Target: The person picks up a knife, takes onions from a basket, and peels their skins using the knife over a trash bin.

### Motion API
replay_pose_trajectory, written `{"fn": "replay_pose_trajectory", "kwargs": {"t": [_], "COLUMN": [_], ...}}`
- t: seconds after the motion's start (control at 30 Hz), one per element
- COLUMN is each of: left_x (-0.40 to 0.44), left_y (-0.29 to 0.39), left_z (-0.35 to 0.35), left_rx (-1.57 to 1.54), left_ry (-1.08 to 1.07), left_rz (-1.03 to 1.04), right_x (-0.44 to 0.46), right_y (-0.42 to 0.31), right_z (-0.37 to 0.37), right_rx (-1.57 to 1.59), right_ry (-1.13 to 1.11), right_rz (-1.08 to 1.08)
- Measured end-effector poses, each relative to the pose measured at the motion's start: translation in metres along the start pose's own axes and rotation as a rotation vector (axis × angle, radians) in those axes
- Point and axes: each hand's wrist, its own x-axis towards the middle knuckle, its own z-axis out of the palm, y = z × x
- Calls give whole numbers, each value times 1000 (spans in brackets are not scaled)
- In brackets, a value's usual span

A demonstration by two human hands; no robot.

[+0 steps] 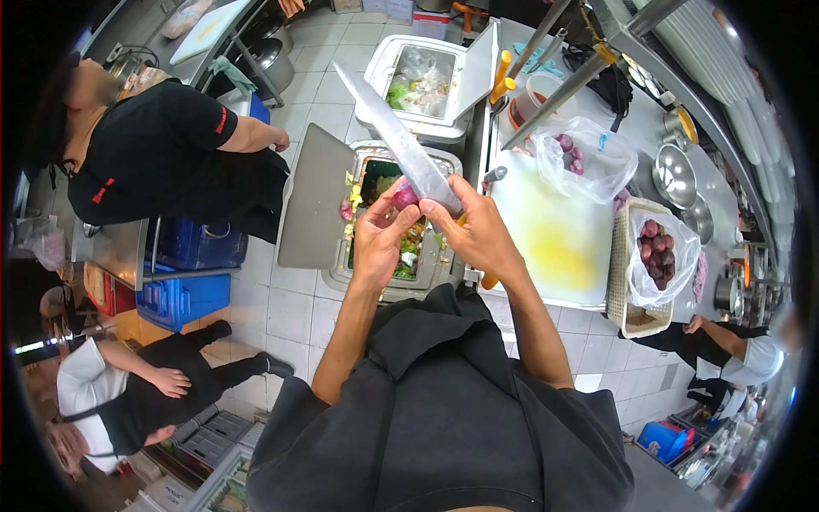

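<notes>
Over an open bin (448, 282) of vegetable scraps, my left hand (381, 239) holds a small purple onion (404, 199) between its fingers. My right hand (478, 230) is closed on a large knife (401, 141), whose wide blade points up and to the left. The blade's lower end touches or nearly touches the onion; the exact contact is hidden by the fingers. To the right lies a white cutting board (550, 230) with a yellow stain. A plastic bag (597, 166) with purple onions rests at the board's far edge.
A second bin (384, 64) stands beyond the first, whose grey lid (316, 200) hangs left. A basket (621, 264) with a bag of red onions (655, 253) sits right of the board. Metal bowls (674, 175) are farther right. Two people stand left, others at far right.
</notes>
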Motion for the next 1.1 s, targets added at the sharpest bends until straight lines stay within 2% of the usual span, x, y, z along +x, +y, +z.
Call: {"fn": "replay_pose_trajectory", "kwargs": {"t": [0.13, 0.23, 0.3, 0.33, 0.4, 0.53, 0.6, 0.9, 1.1], "left_x": [0, 1, 0, -1, -1, 0, 1, 3, 6], "left_y": [4, 6, 10, 12, 14, 16, 17, 18, 17], "left_z": [4, 2, 3, 4, 3, 2, 2, 5, 2], "left_rx": [-6, -58, -108, -79, -50, 28, 29, 27, 44], "left_ry": [-13, -54, -70, -90, -111, -168, -190, -189, -208], "left_rz": [20, -7, -36, -6, 25, 25, 25, 2, -14], "right_x": [1, 5, 8, 9, 11, 10, 10, 10, 12], "right_y": [2, 20, 25, 26, 26, 12, 6, 11, 10], "right_z": [-7, -3, -4, -6, -10, -11, -13, -10, -12], "right_rx": [28, 59, 216, 216, 200, 168, 165, 40, 36], "right_ry": [-38, 9, 44, 45, 4, 7, -26, -1, -3], "right_rz": [62, -27, 41, 42, 177, 162, 227, 123, 149]}}
